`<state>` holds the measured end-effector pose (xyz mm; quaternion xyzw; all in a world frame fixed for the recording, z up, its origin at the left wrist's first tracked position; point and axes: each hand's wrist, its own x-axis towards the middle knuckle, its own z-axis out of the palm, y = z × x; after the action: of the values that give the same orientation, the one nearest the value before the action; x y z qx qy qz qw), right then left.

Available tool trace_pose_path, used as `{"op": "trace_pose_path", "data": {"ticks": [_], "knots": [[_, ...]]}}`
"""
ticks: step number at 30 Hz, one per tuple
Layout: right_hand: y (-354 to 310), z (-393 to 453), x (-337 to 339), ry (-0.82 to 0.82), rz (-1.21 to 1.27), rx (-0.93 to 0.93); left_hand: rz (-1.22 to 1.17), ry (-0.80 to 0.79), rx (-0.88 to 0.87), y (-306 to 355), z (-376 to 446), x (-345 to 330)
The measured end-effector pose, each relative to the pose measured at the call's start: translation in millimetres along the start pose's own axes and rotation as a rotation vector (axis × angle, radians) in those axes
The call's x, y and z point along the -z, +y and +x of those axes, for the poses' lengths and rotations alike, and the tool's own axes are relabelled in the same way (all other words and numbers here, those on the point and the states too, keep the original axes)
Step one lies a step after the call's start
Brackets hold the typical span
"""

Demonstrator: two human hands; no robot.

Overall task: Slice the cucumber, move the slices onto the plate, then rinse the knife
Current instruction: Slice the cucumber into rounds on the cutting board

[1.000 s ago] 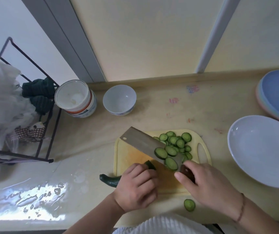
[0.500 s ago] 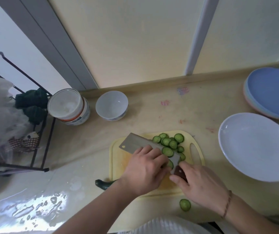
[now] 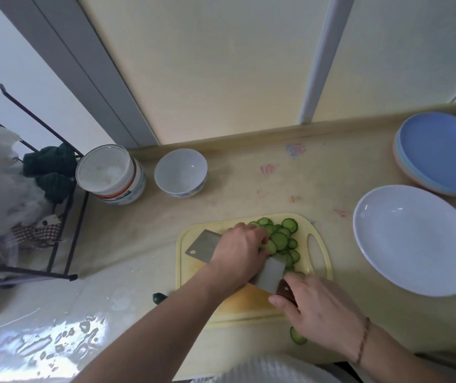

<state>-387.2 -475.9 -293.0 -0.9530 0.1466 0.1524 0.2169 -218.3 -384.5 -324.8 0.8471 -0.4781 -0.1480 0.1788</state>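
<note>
Nearest, right hand (image 3: 321,313) grips the knife (image 3: 268,273) handle, blade flat on the board (image 3: 321,261); left hand (image 3: 239,251), fingers curled, gathers slices (image 3: 279,240) against it; white plate (image 3: 414,240) well right.

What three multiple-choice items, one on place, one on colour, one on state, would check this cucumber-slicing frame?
1. Where does the stray green cucumber slice lie?
A. on the counter, off the pale yellow plastic cutting board
B. in the bowl
C. on the blade

2. What colour is the top plate of the stack?
A. red
B. blue
C. black

3. What state is the wide white plate in?
A. full of slices
B. upside down
C. holding no slices

Answers: 1 A, it sits below the board's near edge; 2 B, its face is blue; 3 C, its surface is bare.
</note>
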Motion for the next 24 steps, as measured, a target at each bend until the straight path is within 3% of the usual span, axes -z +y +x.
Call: {"op": "trace_pose_path", "data": {"ticks": [3, 7, 9, 12, 15, 19, 24], "knots": [[-5, -3, -5, -0.005, 0.096, 0.004, 0.054, 0.081, -0.079, 4, 3, 7], [-7, -1, -6, 0.018, 0.321, -0.069, -0.149, 0.482, -0.258, 20, -22, 35], [-7, 3, -7, 0.012, 0.545, -0.092, -0.237, 0.587, -0.392, 18, -50, 41], [-9, 8, -8, -0.088, 0.759, -0.142, -0.053, 0.543, -0.441, -15, -89, 15], [-9, 12, -13, -0.158, 0.789, -0.171, 0.098, 0.392, -0.267, -47, -113, -18], [-8, 16, -13, -0.238, 0.797, -0.180, 0.082, 0.315, -0.155, -57, -119, -37], [2, 19, -10, -0.277, 0.896, -0.254, -0.006, 0.307, -0.170, -60, -114, -40]]}}
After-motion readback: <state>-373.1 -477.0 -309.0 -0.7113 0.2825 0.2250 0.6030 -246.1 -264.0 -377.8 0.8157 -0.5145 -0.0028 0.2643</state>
